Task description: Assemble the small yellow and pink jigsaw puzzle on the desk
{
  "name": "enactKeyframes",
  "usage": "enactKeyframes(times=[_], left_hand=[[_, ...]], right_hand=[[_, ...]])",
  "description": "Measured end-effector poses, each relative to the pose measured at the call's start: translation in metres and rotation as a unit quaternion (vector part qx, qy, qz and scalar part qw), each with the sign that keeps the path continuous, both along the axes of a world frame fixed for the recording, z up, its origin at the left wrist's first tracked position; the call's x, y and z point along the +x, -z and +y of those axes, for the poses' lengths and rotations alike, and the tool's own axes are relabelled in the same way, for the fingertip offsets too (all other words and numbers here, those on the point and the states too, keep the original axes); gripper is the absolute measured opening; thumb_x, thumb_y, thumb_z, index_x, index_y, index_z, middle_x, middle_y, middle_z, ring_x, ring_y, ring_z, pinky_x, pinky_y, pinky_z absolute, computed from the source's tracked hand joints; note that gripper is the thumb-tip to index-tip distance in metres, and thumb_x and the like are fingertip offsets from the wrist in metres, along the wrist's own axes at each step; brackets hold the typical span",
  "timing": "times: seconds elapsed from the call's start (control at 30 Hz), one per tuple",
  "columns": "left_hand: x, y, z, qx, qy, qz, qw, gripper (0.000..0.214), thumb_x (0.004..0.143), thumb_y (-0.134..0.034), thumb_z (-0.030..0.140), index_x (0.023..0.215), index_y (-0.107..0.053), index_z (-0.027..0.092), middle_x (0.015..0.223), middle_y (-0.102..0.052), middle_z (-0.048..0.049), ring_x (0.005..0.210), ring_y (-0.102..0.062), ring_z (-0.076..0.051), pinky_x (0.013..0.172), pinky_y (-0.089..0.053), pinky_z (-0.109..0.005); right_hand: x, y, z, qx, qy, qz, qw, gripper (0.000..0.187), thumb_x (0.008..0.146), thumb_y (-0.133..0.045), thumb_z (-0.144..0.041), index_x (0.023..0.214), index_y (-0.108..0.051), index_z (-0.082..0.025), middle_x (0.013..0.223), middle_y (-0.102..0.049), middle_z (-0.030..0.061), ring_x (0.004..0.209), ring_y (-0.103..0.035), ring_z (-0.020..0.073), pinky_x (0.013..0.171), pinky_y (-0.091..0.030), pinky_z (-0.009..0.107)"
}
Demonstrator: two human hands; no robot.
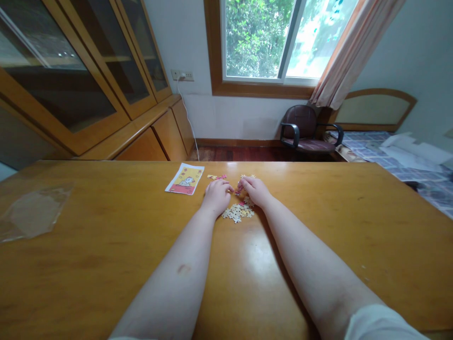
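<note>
Both my arms reach forward over a wooden table [106,226]. My left hand [216,194] rests knuckles up, fingers curled and pinched toward a small piece at its right. My right hand [255,190] lies close beside it, fingers bent down onto small pink puzzle pieces [239,190] between the two hands. A heap of pale jigsaw pieces [238,213] lies just behind the hands, between my wrists. A few more loose pieces [216,177] lie beyond my left hand. A picture card [184,179] with a red and yellow drawing lies flat to the left.
A clear plastic bag [33,212] lies at the table's left edge. Glass-door wooden cabinets [88,80] line the left wall. A dark armchair [307,130] stands under the window [279,38], and a bed [399,151] with papers is at the right.
</note>
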State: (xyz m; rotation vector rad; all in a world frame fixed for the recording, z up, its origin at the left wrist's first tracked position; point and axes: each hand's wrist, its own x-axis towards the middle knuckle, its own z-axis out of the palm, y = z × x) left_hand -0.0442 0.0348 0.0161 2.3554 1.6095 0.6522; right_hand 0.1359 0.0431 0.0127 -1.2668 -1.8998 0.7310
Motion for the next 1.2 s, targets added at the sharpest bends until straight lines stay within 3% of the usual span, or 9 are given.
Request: enactKeyframes(times=[0.1, 0.23, 0.33, 0.5, 0.9, 1.2], left_hand=[[0.0, -0.002, -0.001, 0.007, 0.018, -0.018, 1.0, 0.032, 0.075, -0.049, 0.01, 0.087, -0.075, 0.024, 0.116, -0.066, -0.0042, 0.117, -0.053, -0.025, 0.107, -0.038, -0.044], [0.003, -0.004, -0.005, 0.012, 0.123, -0.028, 0.992, 0.031, 0.075, -0.05, 0.01, 0.087, -0.075, 0.025, 0.12, -0.064, -0.0024, 0.119, -0.051, -0.022, 0.11, -0.036, -0.041], [0.006, -0.006, -0.009, -0.006, 0.169, -0.014, 0.985, 0.033, 0.079, -0.055, 0.018, 0.105, -0.072, 0.028, 0.129, -0.06, -0.0029, 0.126, -0.046, -0.025, 0.112, -0.032, -0.045], [0.007, -0.007, -0.013, -0.044, 0.169, 0.015, 0.984, 0.028, 0.084, -0.059, 0.036, 0.107, -0.073, 0.031, 0.138, -0.054, -0.0027, 0.135, -0.036, -0.032, 0.114, -0.023, -0.055], [0.008, -0.005, -0.013, -0.035, 0.153, 0.018, 0.987, 0.023, 0.08, -0.064, 0.041, 0.096, -0.074, 0.028, 0.132, -0.059, -0.0037, 0.133, -0.04, -0.03, 0.114, -0.024, -0.052], [0.008, -0.008, -0.007, -0.017, 0.171, 0.004, 0.985, 0.018, 0.084, -0.057, 0.03, 0.087, -0.074, 0.025, 0.095, -0.073, -0.0016, 0.101, -0.061, -0.021, 0.102, -0.039, -0.039]], right_hand=[[-0.001, 0.0, 0.001, -0.004, -0.035, -0.023, 0.999, 0.04, 0.097, -0.036, -0.034, 0.073, -0.065, -0.019, 0.077, -0.07, 0.0025, 0.076, -0.063, 0.0146, 0.075, -0.043, 0.025], [0.001, 0.003, 0.004, 0.017, 0.064, -0.043, 0.997, 0.044, 0.098, -0.035, -0.038, 0.073, -0.065, -0.019, 0.075, -0.07, 0.0041, 0.074, -0.062, 0.0159, 0.072, -0.042, 0.026], [0.003, 0.005, 0.005, 0.026, 0.111, -0.033, 0.993, 0.044, 0.098, -0.034, -0.042, 0.078, -0.066, -0.019, 0.076, -0.07, 0.0048, 0.074, -0.063, 0.0166, 0.07, -0.042, 0.026], [0.003, 0.006, 0.005, 0.037, 0.108, -0.016, 0.993, 0.047, 0.098, -0.032, -0.045, 0.076, -0.064, -0.019, 0.076, -0.07, 0.0048, 0.074, -0.063, 0.0171, 0.071, -0.042, 0.027], [0.002, 0.005, 0.003, 0.033, 0.109, 0.006, 0.994, 0.048, 0.097, -0.032, -0.048, 0.075, -0.063, -0.018, 0.074, -0.069, 0.0043, 0.073, -0.063, 0.0164, 0.071, -0.042, 0.026], [0.002, 0.007, 0.004, 0.037, 0.1, 0.021, 0.994, 0.048, 0.097, -0.033, -0.048, 0.075, -0.063, -0.018, 0.072, -0.069, 0.0052, 0.071, -0.063, 0.0175, 0.071, -0.043, 0.028]])
